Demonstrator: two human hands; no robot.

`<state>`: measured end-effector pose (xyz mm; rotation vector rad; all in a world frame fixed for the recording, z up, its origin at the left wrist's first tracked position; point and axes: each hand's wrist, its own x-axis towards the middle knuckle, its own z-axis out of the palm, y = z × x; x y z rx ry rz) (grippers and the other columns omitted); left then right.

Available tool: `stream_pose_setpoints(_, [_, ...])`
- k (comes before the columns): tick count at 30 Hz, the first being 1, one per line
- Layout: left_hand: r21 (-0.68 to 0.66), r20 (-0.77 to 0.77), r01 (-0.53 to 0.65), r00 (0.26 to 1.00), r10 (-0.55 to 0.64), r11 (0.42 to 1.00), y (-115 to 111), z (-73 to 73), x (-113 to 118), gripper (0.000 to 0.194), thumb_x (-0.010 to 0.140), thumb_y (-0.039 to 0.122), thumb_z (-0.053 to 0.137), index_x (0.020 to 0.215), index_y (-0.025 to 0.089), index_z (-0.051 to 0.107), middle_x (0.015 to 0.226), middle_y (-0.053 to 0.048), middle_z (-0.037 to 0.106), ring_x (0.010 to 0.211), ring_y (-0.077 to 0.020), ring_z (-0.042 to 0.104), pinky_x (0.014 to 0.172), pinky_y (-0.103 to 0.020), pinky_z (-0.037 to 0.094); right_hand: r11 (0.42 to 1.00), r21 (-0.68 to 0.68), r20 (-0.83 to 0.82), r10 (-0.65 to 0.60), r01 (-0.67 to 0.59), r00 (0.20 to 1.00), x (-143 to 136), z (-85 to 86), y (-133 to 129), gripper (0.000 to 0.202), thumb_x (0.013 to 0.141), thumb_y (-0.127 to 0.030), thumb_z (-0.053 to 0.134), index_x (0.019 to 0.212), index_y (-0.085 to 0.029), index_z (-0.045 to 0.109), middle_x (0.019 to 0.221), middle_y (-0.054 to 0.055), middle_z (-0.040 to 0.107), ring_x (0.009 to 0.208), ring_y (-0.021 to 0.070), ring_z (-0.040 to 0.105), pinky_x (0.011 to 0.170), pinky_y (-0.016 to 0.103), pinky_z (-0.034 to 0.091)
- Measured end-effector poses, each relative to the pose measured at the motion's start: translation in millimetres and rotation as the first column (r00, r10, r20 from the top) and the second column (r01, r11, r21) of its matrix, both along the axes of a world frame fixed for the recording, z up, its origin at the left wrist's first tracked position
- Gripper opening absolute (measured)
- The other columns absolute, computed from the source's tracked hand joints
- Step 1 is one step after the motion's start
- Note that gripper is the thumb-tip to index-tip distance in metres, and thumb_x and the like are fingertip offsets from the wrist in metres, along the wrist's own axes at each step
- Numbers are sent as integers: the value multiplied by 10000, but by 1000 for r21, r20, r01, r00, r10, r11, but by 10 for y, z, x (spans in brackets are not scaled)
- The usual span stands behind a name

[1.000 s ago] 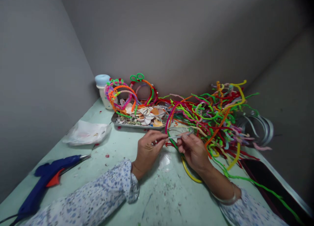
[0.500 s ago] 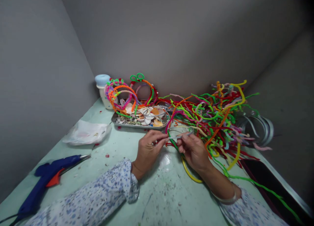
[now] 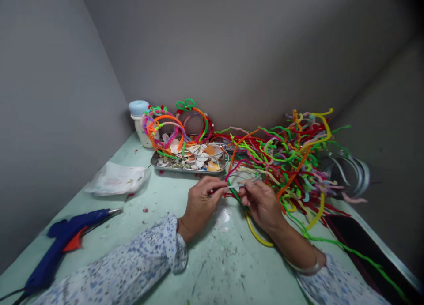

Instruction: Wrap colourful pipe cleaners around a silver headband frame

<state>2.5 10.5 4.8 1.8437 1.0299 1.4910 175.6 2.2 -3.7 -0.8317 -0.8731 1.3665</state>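
Note:
Between my two hands runs a thin silver-grey hair band (image 3: 235, 186), much of it hidden by the fingers. My left hand (image 3: 203, 203) pinches one stretch of it with thumb and forefinger. Just to the right, my right hand (image 3: 263, 204) pinches another stretch, fingers curled. A magenta pipe cleaner (image 3: 234, 169) bends up behind the hands; whether it is fixed to the band I cannot tell. Below the right wrist, a yellow curved piece (image 3: 256, 234) lies on the table.
Beyond the hands stands a metal tray (image 3: 175, 168) of shells, with finished pipe-cleaner hair bands (image 3: 167, 117) on it. A pile of pipe cleaners (image 3: 274, 150) and silver hoops (image 3: 359, 177) fill the right. A blue glue gun (image 3: 62, 234), plastic bag (image 3: 117, 180) and lidded jar (image 3: 139, 124) sit left.
Almost nothing differs. Both hands keep their pinch on the hair band, with only a very slight shift of the left hand to the right.

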Motion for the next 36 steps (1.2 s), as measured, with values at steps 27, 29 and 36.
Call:
stream_pose_setpoints(27, [110, -74, -46, 996, 54, 993, -9, -1, -3, 76, 842, 177, 684, 896, 166, 736, 854, -55, 724, 794, -151, 667, 719, -270, 540, 1000, -22, 16, -5, 5, 1000, -6, 11, -4, 270, 715, -419, 799, 723, -165, 708, 618, 7, 679, 453, 61, 558, 430, 147, 425])
stream_pose_setpoints(29, [111, -80, -42, 996, 51, 993, -12, -5, -5, 72, 846, 171, 678, 894, 159, 731, 850, -57, 718, 791, -149, 665, 716, -266, 534, 1000, -25, 16, -3, 4, 1000, -1, 8, -6, 270, 716, -423, 798, 728, -167, 712, 621, 8, 681, 454, 62, 558, 431, 148, 425])
stream_pose_setpoints(36, [112, -126, -21, 991, 35, 993, -23, -34, -13, 76, 876, 180, 639, 908, 172, 708, 861, -50, 702, 803, -151, 647, 729, -276, 515, 1000, -24, 17, -3, 3, 1000, -2, 14, -3, 268, 708, -417, 804, 732, -165, 716, 615, 8, 680, 453, 67, 554, 435, 155, 427])
